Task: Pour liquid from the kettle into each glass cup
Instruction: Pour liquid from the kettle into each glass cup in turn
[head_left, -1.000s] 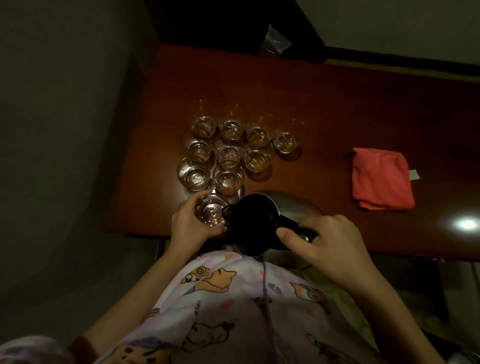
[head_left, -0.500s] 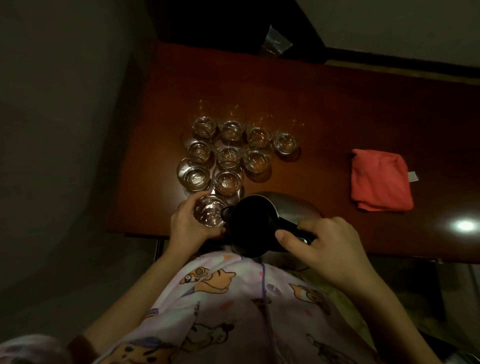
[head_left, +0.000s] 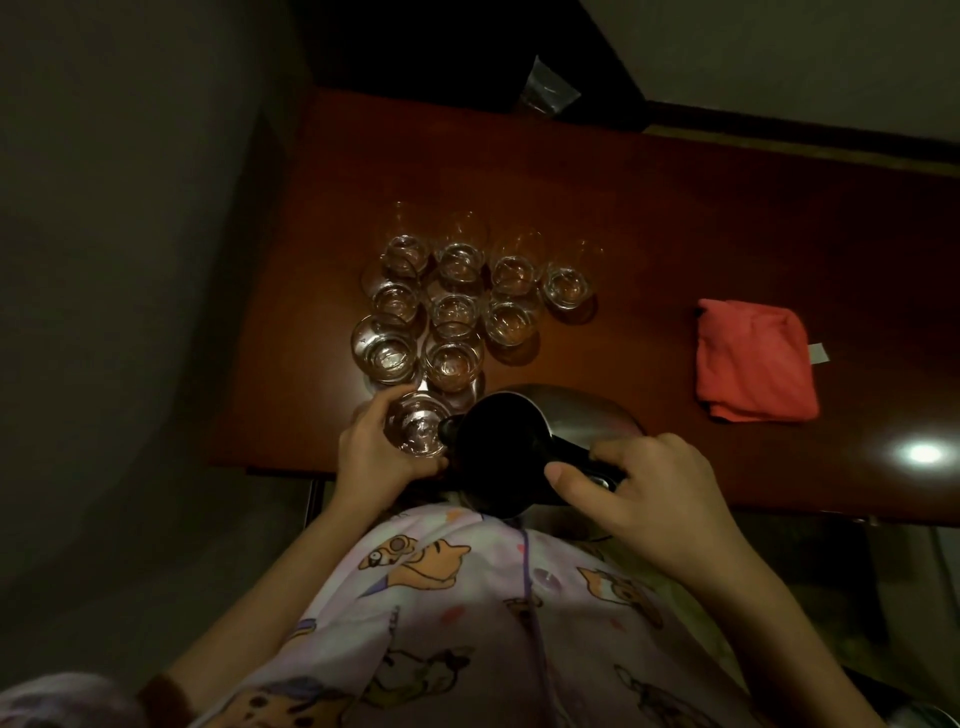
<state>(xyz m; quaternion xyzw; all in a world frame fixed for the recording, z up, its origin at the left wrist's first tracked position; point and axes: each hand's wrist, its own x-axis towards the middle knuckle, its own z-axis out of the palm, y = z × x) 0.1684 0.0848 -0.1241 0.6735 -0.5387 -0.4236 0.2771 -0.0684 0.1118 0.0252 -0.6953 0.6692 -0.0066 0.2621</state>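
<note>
1. Near the lower middle of the frame, the right hand (head_left: 660, 493) is gripping the handle of the kettle (head_left: 506, 452), tipping its spout over the nearest glass cup (head_left: 415, 428); the left hand (head_left: 376, 457) is wrapping around that cup at the near edge of the table (head_left: 675, 208).
2. The other glass cups (head_left: 457, 306), clustered just above, are glinting as if already filled, so this is probably among the last pours.
3. Dim light is hiding exact levels; no stream is showing; the kettle's lower body is sitting behind its dark top; a red cloth (head_left: 753, 358) is lying at right.
</note>
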